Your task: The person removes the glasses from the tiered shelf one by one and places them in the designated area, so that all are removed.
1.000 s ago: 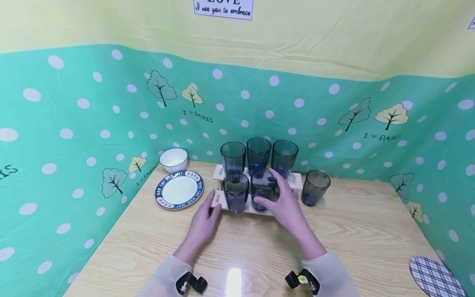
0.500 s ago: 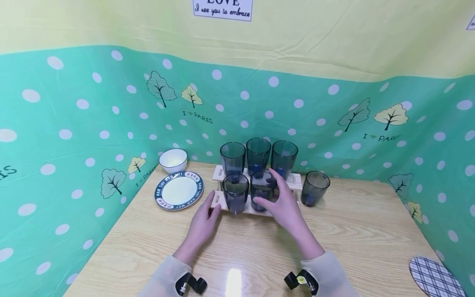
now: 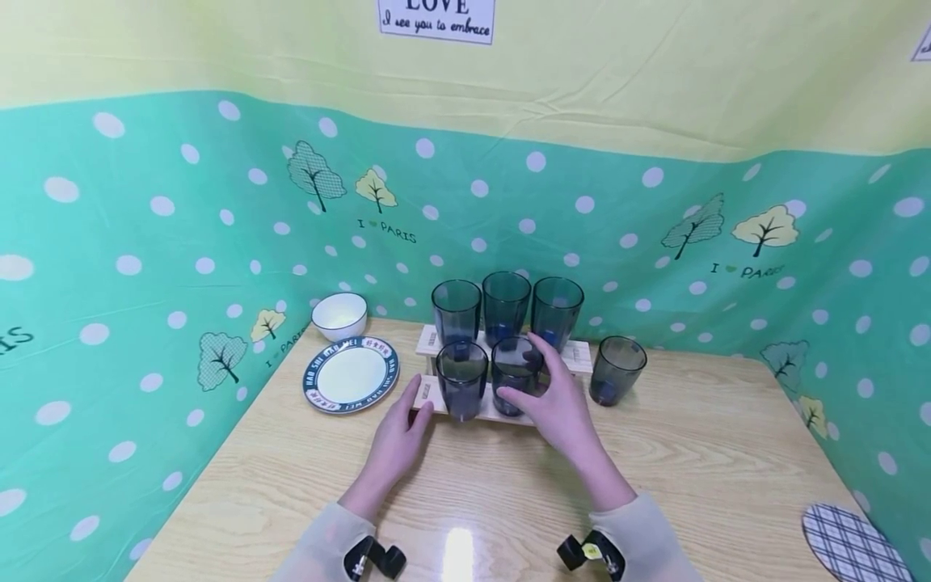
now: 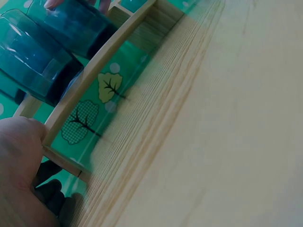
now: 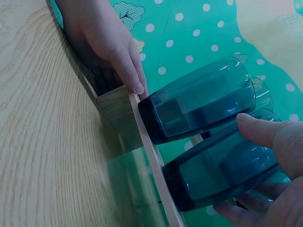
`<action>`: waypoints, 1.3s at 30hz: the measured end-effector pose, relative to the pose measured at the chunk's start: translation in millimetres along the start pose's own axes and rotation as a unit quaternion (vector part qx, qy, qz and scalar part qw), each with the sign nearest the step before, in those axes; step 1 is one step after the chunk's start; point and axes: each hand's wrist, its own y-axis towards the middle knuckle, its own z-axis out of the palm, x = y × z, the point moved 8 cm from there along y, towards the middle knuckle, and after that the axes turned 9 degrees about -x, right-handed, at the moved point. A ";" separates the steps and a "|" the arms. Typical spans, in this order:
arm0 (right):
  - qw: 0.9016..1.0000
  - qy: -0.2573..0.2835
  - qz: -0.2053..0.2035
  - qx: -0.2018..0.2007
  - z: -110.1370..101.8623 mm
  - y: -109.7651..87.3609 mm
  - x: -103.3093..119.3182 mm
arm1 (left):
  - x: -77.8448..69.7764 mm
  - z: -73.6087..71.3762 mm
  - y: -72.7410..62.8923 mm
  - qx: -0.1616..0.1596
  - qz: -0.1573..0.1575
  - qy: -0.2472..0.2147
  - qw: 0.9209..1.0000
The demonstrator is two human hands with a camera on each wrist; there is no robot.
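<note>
A two-step wooden rack (image 3: 427, 393) bears dark tinted glasses, all upright. My left hand (image 3: 396, 432) grips the rack's left end, its thumb on the front edge; in the left wrist view the fingers curl against the end panel. With thumb in front and fingers around the far side, my right hand (image 3: 566, 411) holds the right glass (image 5: 222, 165) of the lower step. That glass stands on the step. To its left, apart from both hands, stands another glass (image 3: 461, 384). Three more, including a middle glass (image 3: 505, 303), fill the upper step.
One tinted glass (image 3: 618, 370) stands on the wooden table (image 3: 698, 436) just right of the rack. Left of the rack lie a blue-rimmed plate (image 3: 352, 376) and a white bowl (image 3: 339, 315). A checked round mat (image 3: 854, 543) lies at the front right. A patterned cloth (image 3: 465, 194) hangs behind.
</note>
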 end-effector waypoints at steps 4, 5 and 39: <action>1.000 0.002 0.007 -0.003 -4.6 -1.6 -1.8 | 0.2 0.6 -0.6 0.002 0.000 -0.001 1.000; 1.000 0.006 0.010 -0.002 -5.9 -2.1 -2.0 | 0.0 0.2 -0.7 0.002 -0.001 -0.003 1.000; 0.998 -0.022 0.035 -0.044 -116.3 -25.7 -17.5 | 1.1 0.1 0.2 0.000 0.002 0.001 1.000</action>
